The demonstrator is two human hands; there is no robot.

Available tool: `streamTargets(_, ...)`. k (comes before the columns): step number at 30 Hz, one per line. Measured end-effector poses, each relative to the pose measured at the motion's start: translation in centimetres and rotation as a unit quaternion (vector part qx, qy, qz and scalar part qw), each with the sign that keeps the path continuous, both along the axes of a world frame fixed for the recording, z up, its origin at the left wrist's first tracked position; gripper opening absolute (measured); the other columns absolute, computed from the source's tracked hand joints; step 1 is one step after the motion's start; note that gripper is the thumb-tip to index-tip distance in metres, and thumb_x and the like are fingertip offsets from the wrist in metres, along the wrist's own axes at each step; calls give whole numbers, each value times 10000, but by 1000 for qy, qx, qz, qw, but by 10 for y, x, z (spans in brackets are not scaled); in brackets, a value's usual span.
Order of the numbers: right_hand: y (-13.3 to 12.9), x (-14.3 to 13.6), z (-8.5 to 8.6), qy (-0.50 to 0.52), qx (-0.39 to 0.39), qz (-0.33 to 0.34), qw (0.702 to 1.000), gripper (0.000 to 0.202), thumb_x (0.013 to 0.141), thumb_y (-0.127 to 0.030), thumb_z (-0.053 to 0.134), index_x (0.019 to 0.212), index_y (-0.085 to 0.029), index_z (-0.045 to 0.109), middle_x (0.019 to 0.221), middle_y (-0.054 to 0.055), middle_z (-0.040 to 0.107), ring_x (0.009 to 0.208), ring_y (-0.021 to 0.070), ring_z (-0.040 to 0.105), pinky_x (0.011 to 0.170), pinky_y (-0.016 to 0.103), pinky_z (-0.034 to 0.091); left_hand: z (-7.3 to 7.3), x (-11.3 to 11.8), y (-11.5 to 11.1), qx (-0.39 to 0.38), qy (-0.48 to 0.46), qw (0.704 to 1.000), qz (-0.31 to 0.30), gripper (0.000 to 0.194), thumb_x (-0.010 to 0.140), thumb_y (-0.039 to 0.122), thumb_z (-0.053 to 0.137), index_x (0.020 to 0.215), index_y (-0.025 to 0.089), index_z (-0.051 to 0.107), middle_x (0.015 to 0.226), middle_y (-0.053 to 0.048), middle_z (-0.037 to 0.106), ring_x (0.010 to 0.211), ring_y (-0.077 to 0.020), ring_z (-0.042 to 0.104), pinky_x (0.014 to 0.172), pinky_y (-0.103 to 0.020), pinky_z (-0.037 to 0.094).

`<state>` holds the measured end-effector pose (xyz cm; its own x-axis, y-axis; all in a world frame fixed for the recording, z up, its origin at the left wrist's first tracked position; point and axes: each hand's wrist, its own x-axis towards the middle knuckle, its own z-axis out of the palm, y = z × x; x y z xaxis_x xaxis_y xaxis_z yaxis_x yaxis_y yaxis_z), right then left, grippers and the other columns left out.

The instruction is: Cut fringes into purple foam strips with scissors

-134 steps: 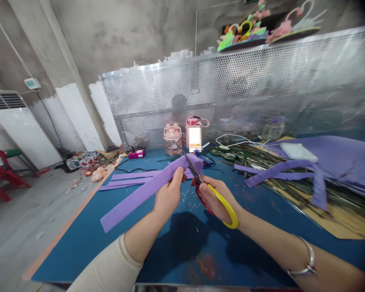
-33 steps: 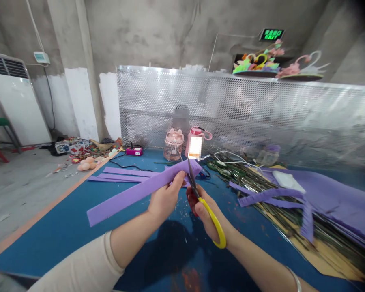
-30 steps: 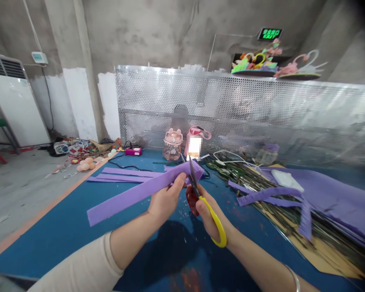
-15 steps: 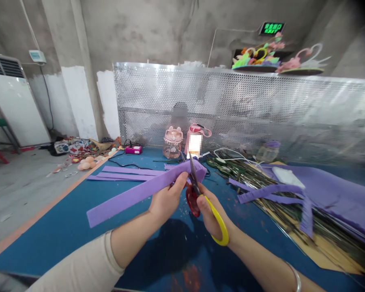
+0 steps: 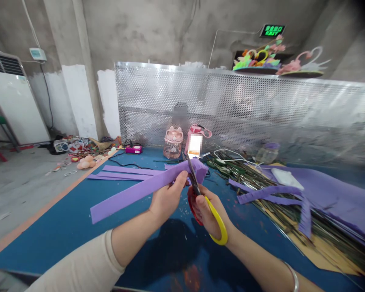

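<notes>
My left hand (image 5: 167,198) pinches a long purple strip (image 5: 134,194) between thumb and fingers. One end of the strip reaches out to the lower left; the other bends over beyond my thumb. My right hand (image 5: 211,209) grips scissors (image 5: 216,223) with one yellow and one red handle. Their dark blades point up and away, slightly apart, at the strip's upper edge just right of my left thumb. Whether the blades are cutting into it cannot be made out. Behind my left hand, several more purple strips (image 5: 124,173) lie flat on the blue table (image 5: 63,227).
A pink cup (image 5: 172,144) and a pink bottle (image 5: 190,142) stand at the back before a perforated metal panel (image 5: 152,93). Dark thin stems (image 5: 280,219), a purple sheet (image 5: 331,190) and curled strips lie at the right. A magenta power socket (image 5: 133,149) sits back left.
The strip's free end has shifted slightly up and to the right. The scissors' blades have come a little closer together, and the red handle has moved nearer my right palm.
</notes>
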<state>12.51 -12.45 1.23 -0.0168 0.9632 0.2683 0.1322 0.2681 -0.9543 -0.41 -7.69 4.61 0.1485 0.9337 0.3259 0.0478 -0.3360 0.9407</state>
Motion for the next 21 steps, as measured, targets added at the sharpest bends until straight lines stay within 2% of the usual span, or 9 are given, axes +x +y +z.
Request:
streamTargets(12, 2, 0, -2, 16, 14, 16, 1000, 488, 807, -671, 450, 848, -185, 458, 540, -88, 292, 400, 52, 238, 345, 181, 228, 0, 0, 2, -6, 0, 1000, -3, 392, 822, 499, 472, 741, 192, 701, 716, -32, 692, 744, -181, 635, 730, -272, 461)
streamTargets(15, 1, 0, 1, -7, 25, 28, 999, 529, 799, -689, 438, 935, -179, 477, 517, -92, 300, 390, 66, 256, 350, 197, 252, -1, 1, 3, -10, -6, 1000, 5, 372, 817, 486, 481, 751, 192, 700, 734, -33, 695, 771, -188, 638, 737, -275, 463)
streamTargets(17, 1, 0, 6, -41, 53, 35, 997, 564, 807, -698, 406, 990, -171, 486, 531, -68, 371, 423, 93, 337, 400, 225, 325, 0, 2, 3, -24, -21, 999, 5, 356, 817, 468, 485, 767, 186, 696, 749, -35, 697, 769, -184, 637, 722, -271, 466)
streamTargets(19, 1, 1, 10, -91, 83, 29, 992, 573, 833, -694, 346, 952, -161, 519, 590, -24, 444, 508, 123, 406, 482, 253, 376, 1, 3, 2, -42, -44, 998, 1, 343, 815, 454, 490, 766, 179, 689, 741, -33, 694, 739, -172, 635, 681, -256, 470)
streamTargets(21, 2, 3, 14, -137, 87, 11, 987, 577, 860, -676, 293, 819, -156, 538, 606, -9, 444, 540, 126, 391, 499, 254, 356, 2, 3, 2, -56, -63, 996, -3, 332, 810, 446, 494, 756, 173, 677, 721, -29, 684, 711, -162, 629, 634, -242, 468)
